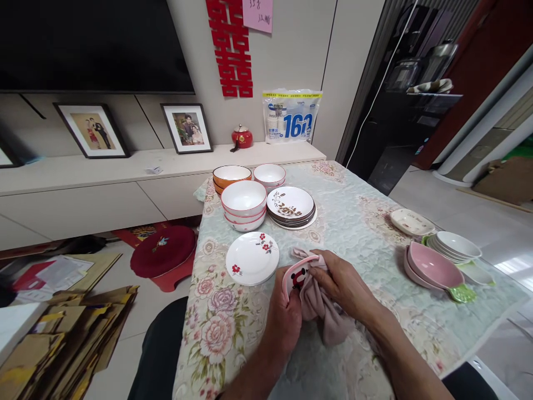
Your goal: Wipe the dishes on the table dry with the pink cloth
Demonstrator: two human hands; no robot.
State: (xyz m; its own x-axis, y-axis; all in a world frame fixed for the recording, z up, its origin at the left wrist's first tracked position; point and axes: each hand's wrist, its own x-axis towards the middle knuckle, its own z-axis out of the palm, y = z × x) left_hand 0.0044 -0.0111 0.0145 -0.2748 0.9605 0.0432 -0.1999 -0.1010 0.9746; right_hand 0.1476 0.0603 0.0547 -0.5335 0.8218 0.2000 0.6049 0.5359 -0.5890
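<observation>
My left hand (286, 314) grips a small dish (295, 272) with a pink rim and a red and black cartoon figure inside; the dish is tilted up. My right hand (347, 283) is closed around a dusty-pink cloth (333, 325), pressing it against the dish's inner face, and the loose end hangs down. Just beyond my hands lies a white plate (250, 258) with red flowers. Behind it stand a stack of white bowls (244, 200) with red rims and a stack of plates (290, 203) with a brown flower pattern.
Pink leaf-shaped bowls (435, 264), small white bowls (458, 244) and an oblong dish (412, 222) stand at the right on the floral tablecloth (219, 333). Orange bowls (232, 175) and another white bowl (270, 173) are at the back. A red stool (164, 253) stands left.
</observation>
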